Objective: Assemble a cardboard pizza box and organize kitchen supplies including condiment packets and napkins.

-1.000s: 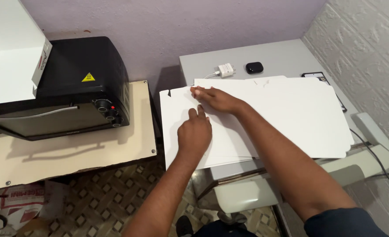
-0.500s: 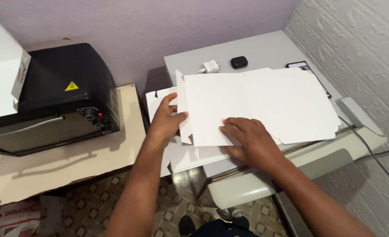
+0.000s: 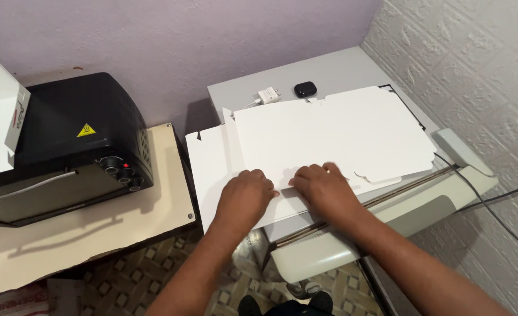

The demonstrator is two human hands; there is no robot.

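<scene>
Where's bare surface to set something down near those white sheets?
Bare: the beige board in front of the black oven, and the grey tabletop behind the charger. Crowded: both hands, left hand and right hand, press the white cardboard sheets.

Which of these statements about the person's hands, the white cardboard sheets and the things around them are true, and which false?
1. Both hands rest on the white cardboard sheets. True: the left hand and right hand lie flat, side by side, on the near edge.
2. The black oven stands right of the sheets. False: it stands left of them.
3. A white charger plug and a small black case lie beyond the sheets. True.
4. The right hand holds the charger plug. False: it presses on the cardboard.
</scene>
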